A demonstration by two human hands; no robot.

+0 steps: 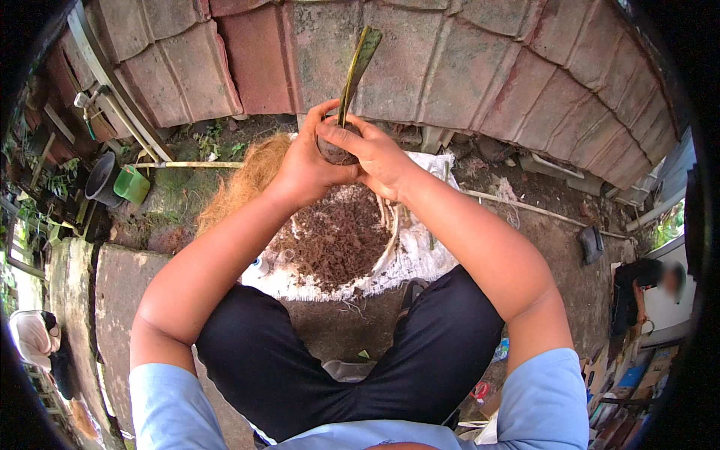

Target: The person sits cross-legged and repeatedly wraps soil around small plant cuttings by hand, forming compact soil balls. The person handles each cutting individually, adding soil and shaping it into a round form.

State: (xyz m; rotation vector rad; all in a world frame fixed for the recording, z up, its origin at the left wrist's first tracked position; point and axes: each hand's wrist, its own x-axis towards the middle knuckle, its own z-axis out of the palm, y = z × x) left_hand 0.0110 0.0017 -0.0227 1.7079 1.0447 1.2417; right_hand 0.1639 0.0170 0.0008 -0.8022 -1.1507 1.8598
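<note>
Both hands are wrapped around a dark, rounded root ball (336, 153), held up in front of me. A stiff green leaf stalk (355, 70) with a cut-off top rises from it. My left hand (306, 157) cups one side, while my right hand (378, 154) presses the other side with its thumb across the top. Below them, crumbly brown soil (340, 242) fills a pale round container, whose rim (391, 242) shows at the right. It rests on a white woven sack (430, 247). Left of the soil are tan fibres (253, 163), probably coconut coir, and a spool of white thread (259, 266).
Overlapping roof tiles (388, 67) span the far side, just beyond my hands. A green plastic container (132, 184) and a dark bucket (103, 179) stand at left. A thin pole (540, 209) crosses the ground at right, near a dark object (590, 245). Another person (630, 292) is at far right.
</note>
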